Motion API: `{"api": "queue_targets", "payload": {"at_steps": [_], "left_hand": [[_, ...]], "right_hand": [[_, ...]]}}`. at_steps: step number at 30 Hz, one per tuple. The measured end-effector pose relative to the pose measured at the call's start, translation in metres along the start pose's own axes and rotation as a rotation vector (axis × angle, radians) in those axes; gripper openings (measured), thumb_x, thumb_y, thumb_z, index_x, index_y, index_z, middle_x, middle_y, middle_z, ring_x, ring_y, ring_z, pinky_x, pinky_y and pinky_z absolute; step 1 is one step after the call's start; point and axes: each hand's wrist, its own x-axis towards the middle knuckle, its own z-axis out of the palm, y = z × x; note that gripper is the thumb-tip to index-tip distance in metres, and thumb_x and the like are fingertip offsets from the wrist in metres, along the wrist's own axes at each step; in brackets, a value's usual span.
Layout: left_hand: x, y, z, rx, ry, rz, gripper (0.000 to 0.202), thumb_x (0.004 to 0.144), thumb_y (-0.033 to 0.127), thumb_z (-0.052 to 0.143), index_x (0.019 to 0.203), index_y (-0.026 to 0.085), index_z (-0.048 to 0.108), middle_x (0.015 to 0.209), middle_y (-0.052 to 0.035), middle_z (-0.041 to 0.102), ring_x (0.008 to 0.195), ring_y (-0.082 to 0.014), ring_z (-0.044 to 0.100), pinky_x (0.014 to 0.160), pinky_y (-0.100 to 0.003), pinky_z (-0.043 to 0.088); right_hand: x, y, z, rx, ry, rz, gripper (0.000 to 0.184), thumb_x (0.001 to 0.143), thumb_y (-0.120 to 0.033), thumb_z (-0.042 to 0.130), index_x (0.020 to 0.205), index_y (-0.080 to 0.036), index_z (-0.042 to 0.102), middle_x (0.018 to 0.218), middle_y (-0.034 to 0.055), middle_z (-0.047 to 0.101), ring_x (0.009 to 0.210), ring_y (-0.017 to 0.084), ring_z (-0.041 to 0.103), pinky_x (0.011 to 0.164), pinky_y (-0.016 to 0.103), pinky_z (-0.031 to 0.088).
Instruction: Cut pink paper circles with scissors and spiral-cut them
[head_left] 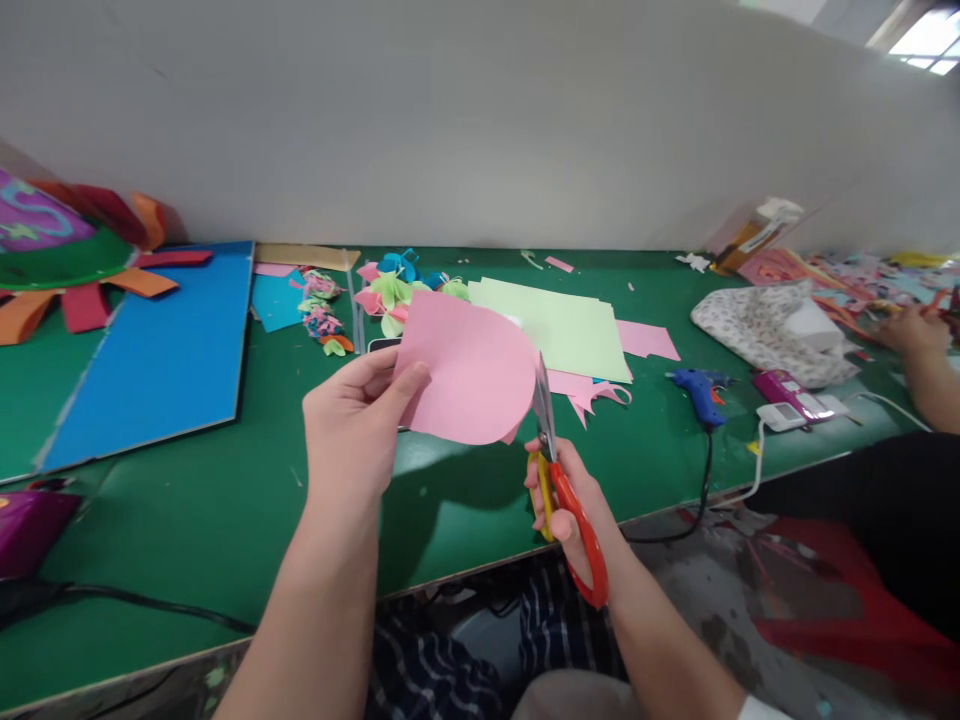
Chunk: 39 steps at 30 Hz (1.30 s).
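My left hand [356, 415] pinches the left edge of a pink sheet of paper [469, 370], thumb on top. The sheet's right side is cut to a round curve, and it is held up above the green table [450, 520]. In my right hand [574, 490] is a pair of scissors [553, 440] with one red and one yellow handle. The blades point up and touch or lie very near the paper's curved right edge. A narrow bit of pink shows under the curve's lower right.
Behind the paper lie pale green sheets [559, 325], pink scraps [649, 340] and colourful paper petals [394, 285]. A blue glue gun [701, 392] with a cable rests to the right, near a floral cloth [757, 325]. Another person's hand [915, 335] is at far right; a blue board [172, 350] lies left.
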Motion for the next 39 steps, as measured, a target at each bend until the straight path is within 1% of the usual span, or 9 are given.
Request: {"api": "queue_targets", "payload": {"at_steps": [4, 8, 11, 14, 20, 24, 27, 34, 39], "left_hand": [[-0.003, 0.004, 0.002, 0.014, -0.018, 0.002, 0.026, 0.061, 0.03, 0.089, 0.083, 0.021, 0.079, 0.073, -0.0012, 0.075, 0.063, -0.0168, 0.068, 0.056, -0.027, 0.056], [-0.006, 0.01, 0.004, 0.008, -0.063, -0.002, 0.023, 0.059, 0.029, 0.089, 0.079, 0.022, 0.079, 0.069, -0.0003, 0.074, 0.062, -0.0171, 0.068, 0.055, -0.026, 0.057], [-0.007, 0.012, 0.004, 0.002, -0.101, -0.014, 0.024, 0.059, 0.029, 0.089, 0.079, 0.023, 0.079, 0.069, -0.0003, 0.074, 0.062, -0.0174, 0.069, 0.056, -0.027, 0.058], [-0.007, 0.011, 0.003, -0.002, -0.104, -0.03, 0.026, 0.059, 0.03, 0.089, 0.082, 0.023, 0.079, 0.068, -0.0005, 0.074, 0.061, -0.0172, 0.069, 0.055, -0.026, 0.058], [-0.003, 0.003, -0.001, 0.007, -0.109, -0.018, 0.035, 0.061, 0.033, 0.09, 0.093, 0.023, 0.079, 0.071, -0.0002, 0.076, 0.064, -0.0161, 0.07, 0.057, -0.024, 0.059], [-0.002, 0.004, -0.002, -0.003, -0.115, -0.013, 0.035, 0.064, 0.029, 0.09, 0.096, 0.02, 0.08, 0.07, -0.0003, 0.077, 0.062, -0.0139, 0.069, 0.057, -0.023, 0.058], [-0.003, 0.006, -0.001, -0.048, -0.112, -0.018, 0.034, 0.066, 0.024, 0.09, 0.098, 0.018, 0.08, 0.069, -0.0013, 0.077, 0.06, -0.0115, 0.068, 0.057, -0.019, 0.057], [-0.001, 0.008, 0.0, -0.057, -0.073, -0.019, 0.036, 0.062, 0.022, 0.09, 0.097, 0.018, 0.081, 0.061, -0.0003, 0.073, 0.053, -0.0092, 0.062, 0.05, -0.016, 0.052], [0.0, 0.007, 0.0, -0.045, -0.046, 0.0, 0.038, 0.06, 0.023, 0.089, 0.097, 0.017, 0.081, 0.056, 0.0007, 0.069, 0.05, -0.009, 0.059, 0.047, -0.017, 0.049]], "right_hand": [[0.003, 0.001, -0.003, 0.039, -0.021, -0.018, 0.106, 0.041, -0.096, 0.065, 0.119, -0.026, 0.056, 0.091, -0.0003, 0.056, 0.059, 0.01, 0.045, 0.051, 0.024, 0.046], [0.002, -0.006, -0.003, 0.023, 0.011, -0.033, 0.103, 0.046, -0.095, 0.066, 0.122, -0.026, 0.055, 0.092, 0.0, 0.056, 0.061, 0.011, 0.046, 0.055, 0.025, 0.048], [0.001, -0.01, -0.003, -0.022, 0.028, -0.056, 0.099, 0.052, -0.095, 0.064, 0.123, -0.026, 0.054, 0.092, 0.0002, 0.056, 0.063, 0.012, 0.048, 0.058, 0.026, 0.049], [0.002, -0.01, -0.003, -0.06, 0.022, -0.062, 0.1, 0.051, -0.097, 0.061, 0.121, -0.026, 0.054, 0.09, -0.0005, 0.054, 0.061, 0.012, 0.046, 0.057, 0.027, 0.048], [0.003, -0.015, -0.001, -0.078, 0.022, -0.026, 0.102, 0.047, -0.1, 0.056, 0.116, -0.025, 0.051, 0.085, -0.0022, 0.05, 0.059, 0.011, 0.043, 0.05, 0.025, 0.043], [0.001, -0.019, 0.0, -0.112, 0.042, -0.005, 0.103, 0.046, -0.101, 0.052, 0.114, -0.024, 0.051, 0.082, -0.0029, 0.049, 0.058, 0.011, 0.041, 0.047, 0.024, 0.041], [0.0, -0.019, 0.0, -0.123, 0.051, 0.004, 0.101, 0.044, -0.099, 0.056, 0.112, -0.024, 0.052, 0.08, -0.0032, 0.048, 0.058, 0.011, 0.04, 0.045, 0.023, 0.041], [-0.001, -0.016, -0.003, -0.017, 0.031, 0.051, 0.084, 0.05, -0.085, 0.077, 0.104, -0.025, 0.054, 0.072, -0.0065, 0.044, 0.054, 0.009, 0.031, 0.04, 0.02, 0.027], [-0.003, -0.007, -0.01, -0.065, -0.003, 0.018, 0.085, 0.049, -0.087, 0.073, 0.105, -0.025, 0.056, 0.067, -0.0083, 0.039, 0.056, 0.01, 0.029, 0.046, 0.022, 0.025]]}}
